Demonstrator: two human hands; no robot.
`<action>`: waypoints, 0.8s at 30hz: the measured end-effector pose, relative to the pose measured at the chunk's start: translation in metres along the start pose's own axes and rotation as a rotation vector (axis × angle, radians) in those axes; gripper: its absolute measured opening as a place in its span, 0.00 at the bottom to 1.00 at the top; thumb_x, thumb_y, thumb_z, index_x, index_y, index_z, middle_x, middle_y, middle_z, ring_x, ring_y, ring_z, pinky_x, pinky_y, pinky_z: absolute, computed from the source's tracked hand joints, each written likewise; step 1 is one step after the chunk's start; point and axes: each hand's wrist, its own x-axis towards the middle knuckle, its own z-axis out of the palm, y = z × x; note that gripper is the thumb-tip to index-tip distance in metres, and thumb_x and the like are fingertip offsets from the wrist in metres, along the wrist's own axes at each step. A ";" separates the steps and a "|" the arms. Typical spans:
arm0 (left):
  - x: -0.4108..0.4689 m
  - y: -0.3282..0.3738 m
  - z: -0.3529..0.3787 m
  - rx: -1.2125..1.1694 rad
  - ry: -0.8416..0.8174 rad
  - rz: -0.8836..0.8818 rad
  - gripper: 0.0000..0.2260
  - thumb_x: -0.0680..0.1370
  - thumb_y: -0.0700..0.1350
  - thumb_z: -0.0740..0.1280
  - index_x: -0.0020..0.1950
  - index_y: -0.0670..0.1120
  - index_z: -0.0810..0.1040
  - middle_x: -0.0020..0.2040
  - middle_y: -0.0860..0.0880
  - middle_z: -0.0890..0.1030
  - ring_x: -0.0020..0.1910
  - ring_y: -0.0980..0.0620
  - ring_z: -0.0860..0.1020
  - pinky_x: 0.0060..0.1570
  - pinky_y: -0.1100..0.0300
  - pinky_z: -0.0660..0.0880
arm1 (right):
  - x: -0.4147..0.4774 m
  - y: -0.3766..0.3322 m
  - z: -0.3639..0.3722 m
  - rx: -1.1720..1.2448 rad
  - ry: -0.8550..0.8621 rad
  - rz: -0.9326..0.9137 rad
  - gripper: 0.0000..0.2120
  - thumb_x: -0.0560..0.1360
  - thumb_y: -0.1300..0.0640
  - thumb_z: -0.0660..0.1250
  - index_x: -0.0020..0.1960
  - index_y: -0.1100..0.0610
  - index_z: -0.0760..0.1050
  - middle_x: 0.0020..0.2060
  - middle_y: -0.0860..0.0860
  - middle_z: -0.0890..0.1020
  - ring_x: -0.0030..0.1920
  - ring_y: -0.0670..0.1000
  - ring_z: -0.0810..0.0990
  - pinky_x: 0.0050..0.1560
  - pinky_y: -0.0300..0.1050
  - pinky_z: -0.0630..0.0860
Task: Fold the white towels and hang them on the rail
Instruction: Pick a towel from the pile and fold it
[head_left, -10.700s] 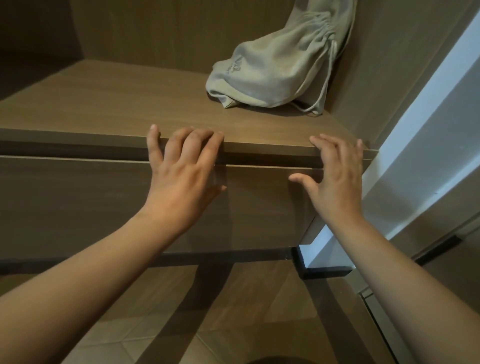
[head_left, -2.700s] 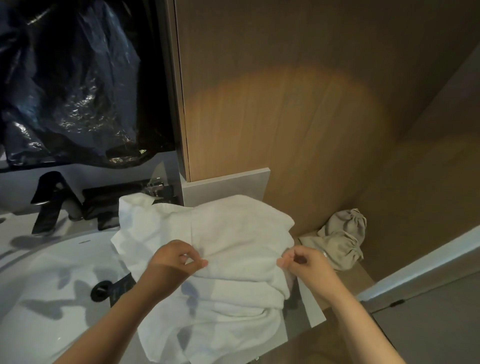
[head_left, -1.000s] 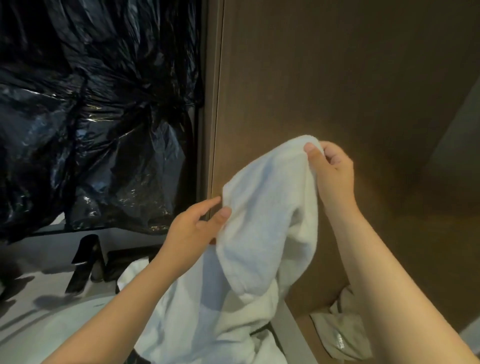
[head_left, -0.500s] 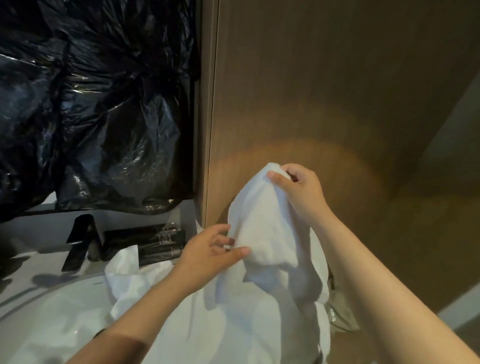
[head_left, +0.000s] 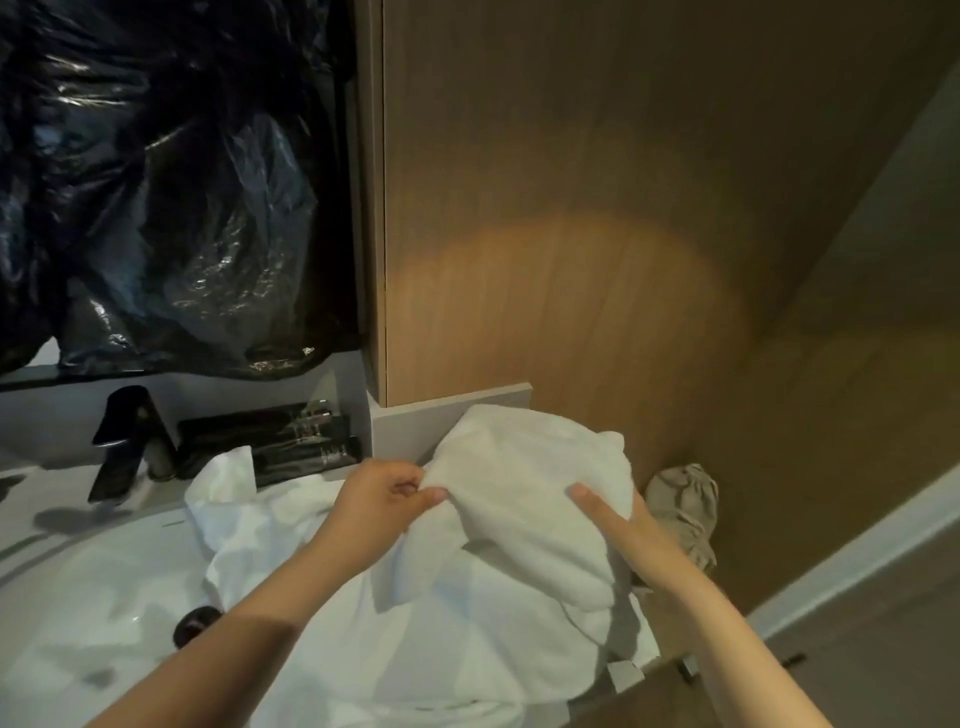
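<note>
Two bare forearms reached in from the near edge over a heap of white towels (head_left: 363, 639) that spilled across the sink (head_left: 67, 639), its dark drain (head_left: 195, 626) showing at the heap's left edge. Just beyond, the left hand (head_left: 387, 499) pinched an edge of the top towel (head_left: 519, 467) between thumb and curled fingers. The right hand (head_left: 623, 525) clamped the bunched cloth on its right side, thumb laid on top and fingers hidden behind it. That towel sat crumpled on the heap, not yet folded, and no rail was in view. The likely trouble lay in the thin pinch: a slipped edge could drop the cloth into the basin, which might be damp, and a trapped crease could leave the fold lopsided. A grey drawstring bag (head_left: 683, 504) lay right of the towel. Farther left stood a black faucet (head_left: 130, 441) and black tubes (head_left: 280, 441), their pale lettering too small to read. Behind them rose black plastic sheeting (head_left: 156, 182) and a wood panel (head_left: 571, 208).
</note>
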 end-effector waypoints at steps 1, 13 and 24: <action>-0.001 -0.001 0.001 -0.005 0.003 -0.013 0.10 0.75 0.49 0.72 0.36 0.45 0.82 0.35 0.46 0.82 0.37 0.47 0.80 0.38 0.54 0.76 | 0.001 0.002 0.003 0.045 -0.030 -0.025 0.41 0.70 0.33 0.69 0.77 0.43 0.55 0.72 0.44 0.70 0.70 0.50 0.70 0.72 0.56 0.66; -0.013 -0.035 -0.011 0.008 0.095 -0.137 0.11 0.78 0.54 0.66 0.41 0.50 0.81 0.41 0.50 0.82 0.42 0.48 0.80 0.46 0.53 0.77 | 0.045 0.013 0.079 0.265 0.059 -0.026 0.15 0.77 0.44 0.67 0.62 0.45 0.74 0.57 0.44 0.81 0.60 0.49 0.79 0.60 0.47 0.75; -0.016 -0.033 0.003 0.064 0.170 -0.065 0.18 0.80 0.54 0.62 0.35 0.44 0.73 0.33 0.48 0.75 0.35 0.50 0.72 0.36 0.60 0.67 | -0.012 0.019 0.049 -0.214 0.396 -0.375 0.37 0.66 0.29 0.67 0.70 0.44 0.66 0.64 0.36 0.67 0.62 0.39 0.69 0.58 0.36 0.71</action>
